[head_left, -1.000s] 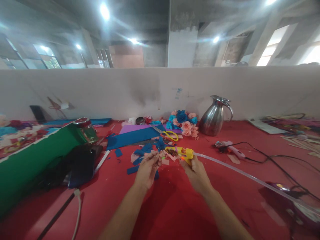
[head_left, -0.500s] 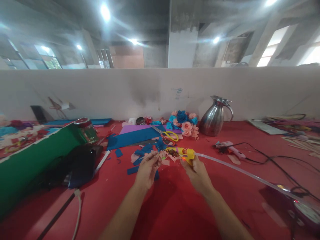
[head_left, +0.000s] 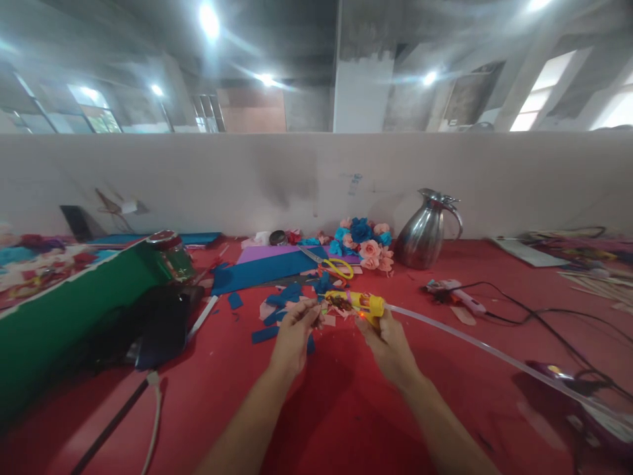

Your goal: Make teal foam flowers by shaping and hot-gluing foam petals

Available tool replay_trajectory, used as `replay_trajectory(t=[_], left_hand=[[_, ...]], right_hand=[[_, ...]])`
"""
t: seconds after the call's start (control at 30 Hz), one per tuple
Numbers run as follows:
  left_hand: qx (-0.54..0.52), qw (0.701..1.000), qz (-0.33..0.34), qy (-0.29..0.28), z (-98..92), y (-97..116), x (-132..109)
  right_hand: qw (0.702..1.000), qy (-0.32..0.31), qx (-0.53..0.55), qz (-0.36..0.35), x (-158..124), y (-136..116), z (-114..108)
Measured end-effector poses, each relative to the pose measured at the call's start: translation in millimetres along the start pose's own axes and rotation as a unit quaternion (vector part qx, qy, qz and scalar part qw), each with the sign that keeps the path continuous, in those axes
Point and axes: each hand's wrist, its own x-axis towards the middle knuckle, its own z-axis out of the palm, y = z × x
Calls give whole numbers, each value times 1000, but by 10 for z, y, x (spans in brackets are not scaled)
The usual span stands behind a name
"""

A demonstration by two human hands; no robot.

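My right hand (head_left: 390, 343) is wrapped round the grip of a yellow hot glue gun (head_left: 363, 302), whose nozzle points left. A red light glows near its trigger, and a long clear glue stick (head_left: 459, 336) runs out of its back. Close to the nozzle, the fingers of my left hand (head_left: 299, 330) are pinched together. Just above those fingertips a blue paper flower (head_left: 324, 284) shows, seemingly held by its base, which my fingers hide. Blue and pink paper scraps (head_left: 266, 334) lie beneath and around my hands.
Yellow-handled scissors (head_left: 339, 267) lie on blue paper sheets (head_left: 271, 274) behind my hands. A bunch of paper flowers (head_left: 368, 244) and a steel jug (head_left: 422, 231) stand farther back. A pink corded tool (head_left: 467, 300) is right; a glass jar (head_left: 173, 260) and green box (head_left: 99, 297) are left.
The blue flower has tilted and shifted slightly right, toward the glue gun's nozzle, along with my left fingertips. My right hand keeps nearly the same place on the glue gun.
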Motion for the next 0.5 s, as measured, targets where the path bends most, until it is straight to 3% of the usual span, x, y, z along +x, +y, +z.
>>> replay_trajectory(t=[0.5], left_hand=[[24, 999, 23, -4, 8, -11, -10]], right_hand=[[999, 6, -35, -15, 0, -8, -11]])
